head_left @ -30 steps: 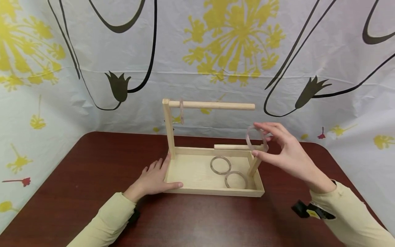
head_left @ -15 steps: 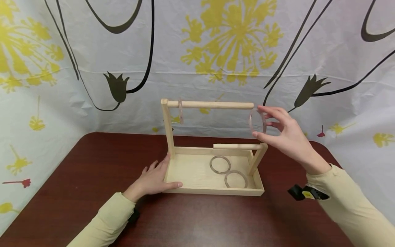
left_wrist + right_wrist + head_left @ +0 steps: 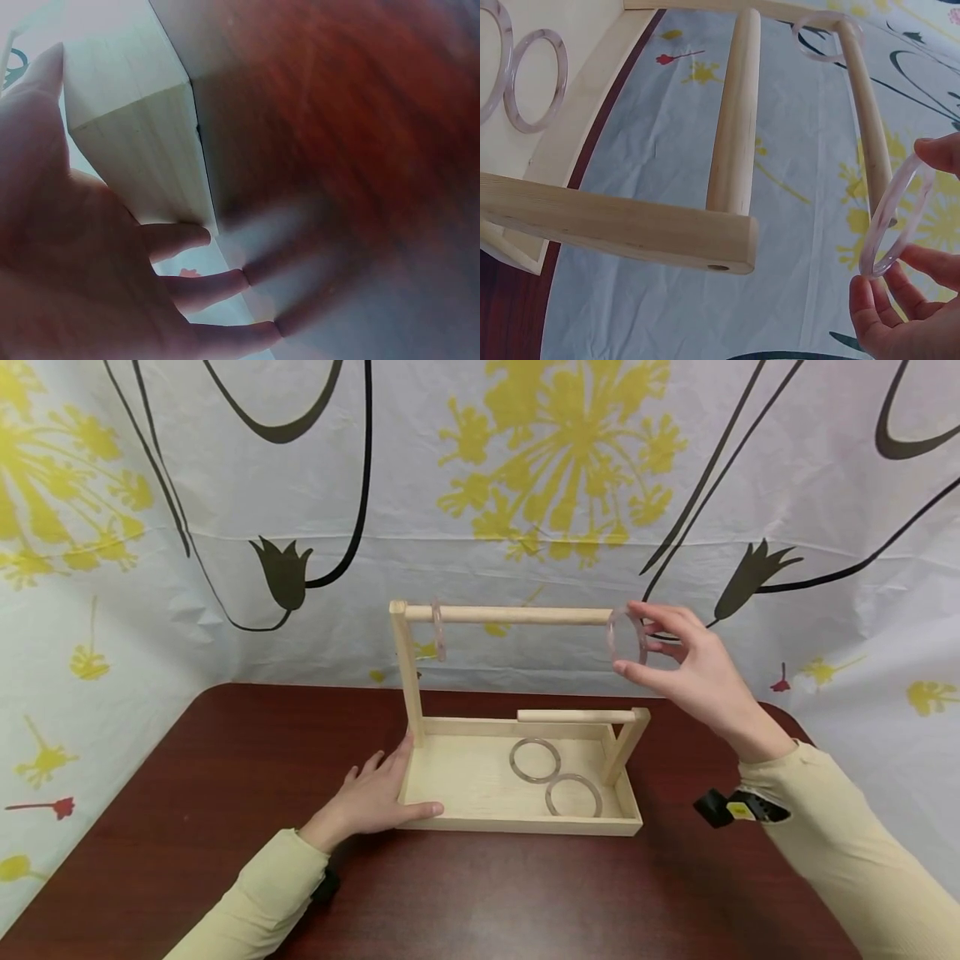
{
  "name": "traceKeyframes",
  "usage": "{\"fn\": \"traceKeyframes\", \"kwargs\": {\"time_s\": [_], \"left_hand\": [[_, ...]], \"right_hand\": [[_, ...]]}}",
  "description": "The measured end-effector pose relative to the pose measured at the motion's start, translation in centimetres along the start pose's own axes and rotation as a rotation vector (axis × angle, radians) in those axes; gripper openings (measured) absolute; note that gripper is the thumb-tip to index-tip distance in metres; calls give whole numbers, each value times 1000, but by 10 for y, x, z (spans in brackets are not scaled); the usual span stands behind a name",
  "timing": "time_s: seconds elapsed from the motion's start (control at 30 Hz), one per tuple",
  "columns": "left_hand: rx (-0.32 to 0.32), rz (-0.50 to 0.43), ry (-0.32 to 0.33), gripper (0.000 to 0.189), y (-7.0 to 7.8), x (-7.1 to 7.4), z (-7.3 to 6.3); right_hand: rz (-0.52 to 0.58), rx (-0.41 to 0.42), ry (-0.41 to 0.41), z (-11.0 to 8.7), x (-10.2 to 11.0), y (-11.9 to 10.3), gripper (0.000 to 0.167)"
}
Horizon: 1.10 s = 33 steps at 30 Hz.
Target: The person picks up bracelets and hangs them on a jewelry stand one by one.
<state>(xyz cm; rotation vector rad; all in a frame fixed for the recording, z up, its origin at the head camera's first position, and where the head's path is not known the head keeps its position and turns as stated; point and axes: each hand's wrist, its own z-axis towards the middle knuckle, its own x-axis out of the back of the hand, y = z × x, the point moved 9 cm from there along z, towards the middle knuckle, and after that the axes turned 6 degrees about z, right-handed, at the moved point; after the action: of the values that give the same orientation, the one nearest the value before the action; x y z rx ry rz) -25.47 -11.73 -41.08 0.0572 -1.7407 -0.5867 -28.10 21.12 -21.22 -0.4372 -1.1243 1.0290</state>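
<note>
My right hand (image 3: pixel 701 677) pinches a pale pink translucent bangle (image 3: pixel 612 643) between thumb and fingers. The bangle stands upright at the free right end of the upper wooden rod (image 3: pixel 517 615); in the right wrist view that rod's tip shows within the ring. Another bangle (image 3: pixel 440 639) hangs near the left end of the same rod. My left hand (image 3: pixel 371 797) rests against the left end of the wooden tray (image 3: pixel 517 827), thumb over the front rim and fingers spread along the side. On the tray floor lie two bangles, one behind (image 3: pixel 513 760) and one nearer the front.
A shorter, lower rod (image 3: pixel 573 717) juts leftward from a post (image 3: pixel 628 747) at the tray's right end. The upper rod stands on a tall left post (image 3: pixel 409 677). Dark red-brown table (image 3: pixel 225 760) surrounds the tray, with a patterned cloth (image 3: pixel 187 635) behind.
My right hand has lifted the bangle from beside the lower rod's post up to the upper rod's free end. The left hand stays at the tray.
</note>
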Motion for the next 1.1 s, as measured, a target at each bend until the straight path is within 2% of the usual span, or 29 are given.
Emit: {"fn": "traceKeyframes", "kwargs": {"time_s": [0.3, 0.5, 0.83, 1.1], "left_hand": [[3, 10, 5, 114, -1, 1, 1], [4, 8, 3, 113, -1, 0, 0], [8, 9, 3, 114, -2, 0, 0], [13, 7, -5, 115, -2, -1, 2]], "right_hand": [[15, 39, 4, 10, -2, 4, 67], [-4, 70, -38, 20, -11, 1, 70], [-14, 213, -101, 29, -30, -9, 71], [-21, 215, -114, 33, -37, -9, 67]]}}
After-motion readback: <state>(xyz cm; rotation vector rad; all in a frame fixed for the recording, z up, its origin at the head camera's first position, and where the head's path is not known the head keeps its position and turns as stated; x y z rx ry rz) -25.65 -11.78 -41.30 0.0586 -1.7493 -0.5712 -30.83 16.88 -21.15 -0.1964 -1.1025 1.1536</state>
